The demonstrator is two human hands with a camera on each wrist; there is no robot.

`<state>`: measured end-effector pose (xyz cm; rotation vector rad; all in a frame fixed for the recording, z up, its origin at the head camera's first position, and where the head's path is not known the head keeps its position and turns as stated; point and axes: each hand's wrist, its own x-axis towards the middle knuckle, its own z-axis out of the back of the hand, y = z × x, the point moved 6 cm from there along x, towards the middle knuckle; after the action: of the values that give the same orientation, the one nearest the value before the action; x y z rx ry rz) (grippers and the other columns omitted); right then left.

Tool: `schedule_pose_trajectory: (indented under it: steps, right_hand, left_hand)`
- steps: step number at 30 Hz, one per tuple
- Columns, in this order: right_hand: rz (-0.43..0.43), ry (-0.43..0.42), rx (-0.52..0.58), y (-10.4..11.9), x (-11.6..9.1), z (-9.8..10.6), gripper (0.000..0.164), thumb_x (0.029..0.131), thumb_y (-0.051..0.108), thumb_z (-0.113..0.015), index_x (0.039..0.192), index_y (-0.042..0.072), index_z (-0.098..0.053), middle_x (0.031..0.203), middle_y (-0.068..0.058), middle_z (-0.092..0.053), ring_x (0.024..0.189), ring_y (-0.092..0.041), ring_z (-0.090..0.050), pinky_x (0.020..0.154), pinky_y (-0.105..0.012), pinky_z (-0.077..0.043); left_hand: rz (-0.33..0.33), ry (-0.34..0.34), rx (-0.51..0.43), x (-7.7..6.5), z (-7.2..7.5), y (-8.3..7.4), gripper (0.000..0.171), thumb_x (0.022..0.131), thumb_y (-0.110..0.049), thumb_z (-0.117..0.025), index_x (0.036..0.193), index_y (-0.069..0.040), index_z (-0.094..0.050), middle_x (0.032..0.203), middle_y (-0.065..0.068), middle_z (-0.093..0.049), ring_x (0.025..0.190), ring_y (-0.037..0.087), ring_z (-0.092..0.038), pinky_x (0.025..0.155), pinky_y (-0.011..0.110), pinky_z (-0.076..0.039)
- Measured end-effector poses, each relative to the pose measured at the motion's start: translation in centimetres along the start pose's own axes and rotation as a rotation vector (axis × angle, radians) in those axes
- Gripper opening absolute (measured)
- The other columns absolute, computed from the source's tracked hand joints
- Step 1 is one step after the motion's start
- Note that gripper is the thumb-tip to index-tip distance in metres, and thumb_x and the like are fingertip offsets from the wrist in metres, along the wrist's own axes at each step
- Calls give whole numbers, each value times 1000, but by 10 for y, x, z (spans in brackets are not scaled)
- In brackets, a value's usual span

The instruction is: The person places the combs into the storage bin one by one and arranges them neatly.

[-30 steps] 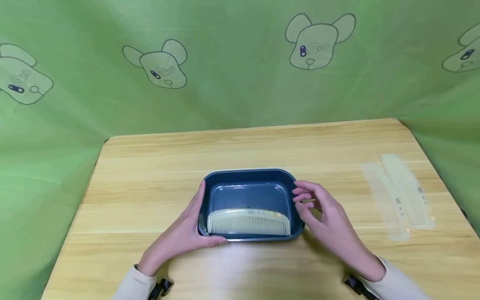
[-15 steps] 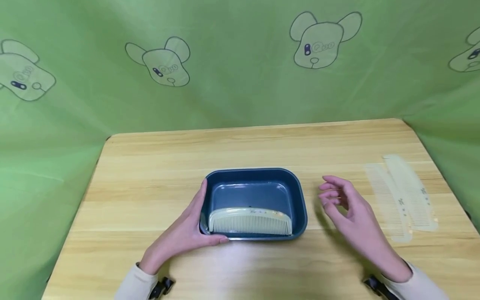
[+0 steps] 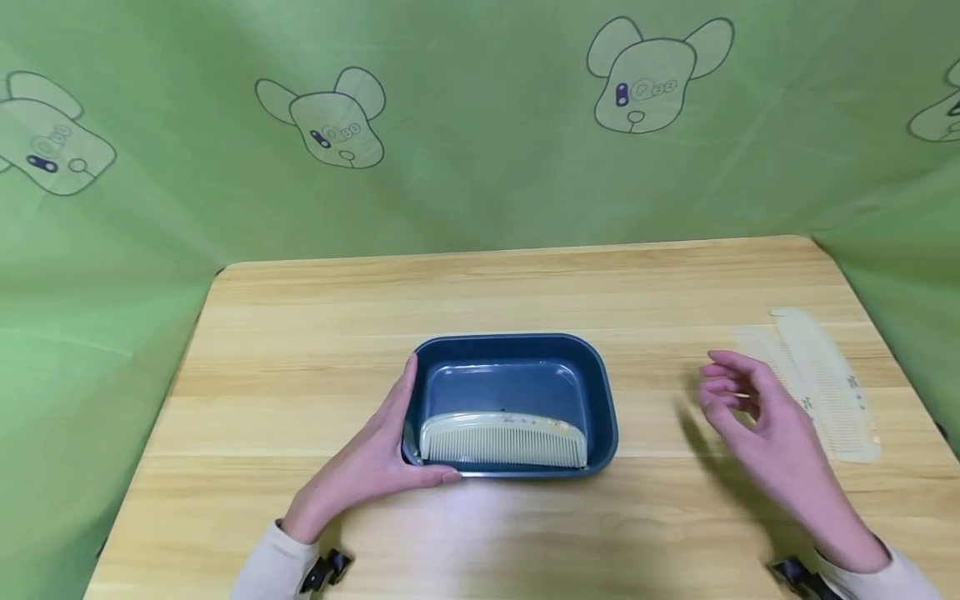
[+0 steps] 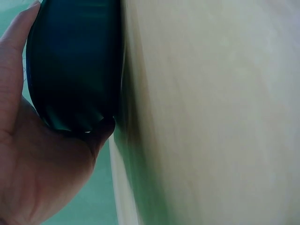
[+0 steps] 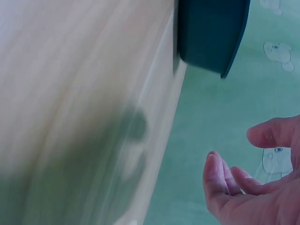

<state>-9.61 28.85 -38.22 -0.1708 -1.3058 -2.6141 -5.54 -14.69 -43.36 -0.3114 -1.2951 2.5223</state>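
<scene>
A dark blue rectangular tray [image 3: 498, 385] sits on the table with a pale green comb [image 3: 504, 440] lying inside along its near side, teeth toward the person. My left hand [image 3: 375, 457] grips the tray's near left corner, fingers along the left wall and thumb along the front. To the right of the tray, my right hand [image 3: 776, 437] hovers above the table, fingers loosely bent and holding nothing. Just beyond it lie two more pale combs side by side; the right comb [image 3: 828, 387] shows mostly whole, while the left comb [image 3: 759, 340] is partly hidden behind the hand.
The light wooden table [image 3: 315, 333] is backed and flanked by a green curtain [image 3: 480, 167] printed with cartoon animal heads. Dark straps sit at both wrists below pale sleeves.
My right hand has left the tray's right side and moved rightward, now overlapping the left loose comb in view. The left hand stays on the tray; the comb inside lies as before.
</scene>
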Motion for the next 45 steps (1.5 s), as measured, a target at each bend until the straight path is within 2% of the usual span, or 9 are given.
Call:
schedule_pose_trajectory:
  steps: [8, 23, 26, 29, 33, 36, 39, 42, 45]
  right_hand:
    - [-115, -68, -52, -20, -5, 21, 55, 103, -4, -70, 153, -7, -50, 126, 8, -62, 107, 3, -58, 93, -2, -43]
    - [-191, -72, -115, -48, -12, 35, 64, 104, 5, -73, 158, -8, -42, 125, 20, -59, 107, 11, -54, 86, 0, -42]
    - [-203, -68, -128, -53, -13, 37, 64, 103, 8, -75, 157, -8, -43, 126, 14, -62, 105, 11, -54, 85, 0, -42]
    - [-231, -38, -169, -59, -13, 39, 67, 103, 13, -78, 156, -9, -44, 130, -5, -63, 101, 11, -53, 80, 0, -42]
    - [-269, 63, -224, -69, -11, 39, 71, 104, 18, -78, 154, -17, -41, 131, -34, -58, 108, -27, -66, 72, 0, -40]
    - [-279, 133, -242, -75, -10, 39, 74, 105, 20, -76, 152, -23, -37, 131, -44, -54, 109, -62, -60, 70, -1, -37]
    - [-265, 151, -262, -78, -9, 40, 77, 104, 20, -77, 151, -26, -37, 131, -48, -51, 111, -66, -57, 70, -3, -36]
    - [-239, 139, -290, -79, -8, 42, 77, 104, 19, -77, 149, -27, -37, 133, -51, -47, 116, -66, -52, 95, -28, -53]
    - [-225, 113, -317, -80, -7, 45, 75, 103, 17, -76, 148, -29, -37, 135, -53, -43, 120, -66, -44, 102, -70, -43]
  left_hand:
    - [-7, -5, -4, 1, 0, 0, 149, 79, -55, -97, 176, -17, 10, 182, 6, 0, 164, 29, -12, 128, 56, -24]
    - [-10, -6, -8, 1, 0, -1, 149, 79, -54, -98, 175, -24, 12, 182, 5, 0, 164, 28, -13, 128, 55, -24]
    - [-5, -4, -6, 1, 0, -1, 149, 79, -54, -98, 176, -23, 12, 182, 5, 1, 164, 28, -13, 128, 56, -24]
    - [8, 0, 1, 0, 0, -1, 149, 80, -57, -96, 176, -21, 11, 182, 5, 2, 164, 29, -12, 127, 56, -24]
    - [13, 0, -5, 0, 0, -1, 149, 80, -58, -96, 176, -22, 11, 182, 4, 2, 164, 29, -12, 127, 56, -24]
    - [8, -1, -9, 0, 0, -1, 148, 80, -56, -97, 176, -22, 11, 182, 4, 2, 164, 28, -12, 127, 56, -24]
    - [11, 1, -3, 0, 1, -1, 148, 80, -57, -96, 176, -20, 10, 182, 4, 2, 165, 29, -12, 127, 56, -24]
    - [12, 3, 3, -1, 0, -1, 148, 80, -58, -96, 176, -19, 10, 182, 5, 2, 164, 30, -11, 127, 57, -24]
    - [15, 1, -5, 0, 0, -1, 148, 80, -58, -96, 176, -22, 11, 182, 4, 2, 165, 29, -11, 127, 57, -24]
